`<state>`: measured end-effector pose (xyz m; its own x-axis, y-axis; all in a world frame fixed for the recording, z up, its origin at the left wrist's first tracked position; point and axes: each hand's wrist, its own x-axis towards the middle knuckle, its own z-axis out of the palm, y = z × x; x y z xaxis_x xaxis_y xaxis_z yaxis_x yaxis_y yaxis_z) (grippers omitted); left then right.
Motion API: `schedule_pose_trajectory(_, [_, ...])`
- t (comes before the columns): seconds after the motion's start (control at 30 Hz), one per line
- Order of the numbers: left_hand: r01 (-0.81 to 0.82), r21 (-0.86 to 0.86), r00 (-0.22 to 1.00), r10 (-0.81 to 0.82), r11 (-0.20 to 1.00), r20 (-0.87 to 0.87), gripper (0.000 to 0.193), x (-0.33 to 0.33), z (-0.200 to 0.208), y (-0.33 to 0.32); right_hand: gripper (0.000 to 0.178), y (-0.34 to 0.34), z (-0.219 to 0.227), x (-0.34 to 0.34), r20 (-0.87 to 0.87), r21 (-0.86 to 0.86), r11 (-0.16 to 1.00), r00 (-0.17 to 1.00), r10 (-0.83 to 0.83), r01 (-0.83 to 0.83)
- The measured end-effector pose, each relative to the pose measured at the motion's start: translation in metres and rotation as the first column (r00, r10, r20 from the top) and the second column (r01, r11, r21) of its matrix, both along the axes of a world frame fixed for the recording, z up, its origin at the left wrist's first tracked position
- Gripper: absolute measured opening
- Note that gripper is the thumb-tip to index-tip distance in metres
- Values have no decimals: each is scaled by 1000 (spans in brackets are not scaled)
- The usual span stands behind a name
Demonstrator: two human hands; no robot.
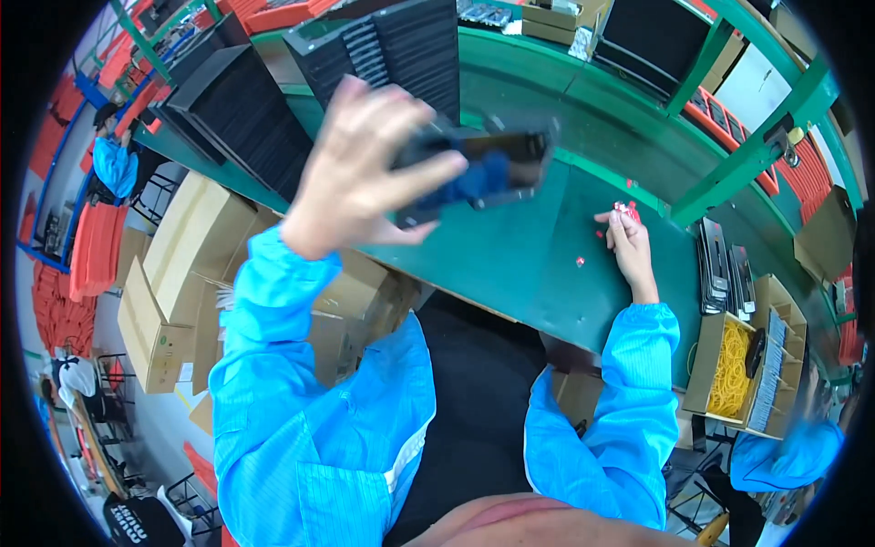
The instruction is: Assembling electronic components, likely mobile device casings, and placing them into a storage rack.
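Note:
My left hand [360, 169], smeared by motion, is raised over the left part of the green bench. Its fingers curve around the left end of a black rectangular case [497, 169] with a glossy face, which is blurred too. Part of the case is hidden behind the fingers. On the right of the bench, my right hand [629, 244] is closed, with small red pieces [629, 210] at its fingertips. How many it pinches I cannot make out. Other small red bits [581, 262] lie on the bench beside that hand.
Stacks of black trays [401, 55] stand at the bench's back left. Right of my right hand are flat black pieces [715, 269] and a carton of yellow bands [731, 369]. A green post [752, 150] rises behind. Open cardboard boxes [173, 283] sit at left; other people work nearby.

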<state>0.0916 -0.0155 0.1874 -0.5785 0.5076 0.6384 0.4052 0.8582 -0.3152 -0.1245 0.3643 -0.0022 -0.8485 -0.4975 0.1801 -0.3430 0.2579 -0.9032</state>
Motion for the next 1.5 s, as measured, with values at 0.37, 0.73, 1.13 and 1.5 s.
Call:
schedule_pose_trajectory(0.37, [-367, 576, 924, 213, 730, 319, 52, -54, 75, -125, 36, -1, -5, -2, 8, -41, 999, 1000, 8, -8])
schedule_pose_trajectory(0.73, [-26, 990, 992, -121, 139, 43, 110, -70, -94, -149, 31, -11, 5, 7, -11, 116, 993, 1000, -11, 13])
schedule_pose_trajectory(1.13, [-190, 461, 966, 81, 867, 246, 50, -64, -152, 21, 11, -74, 17, 41, -645, 320, 948, 734, 212, 7])
schedule_pose_trajectory(1.5, [-438, 701, 869, 67, 562, 490, 88, -69, -173, 92, 23, -81, 5, 71, -470, 194, 981, 877, 97, -4])
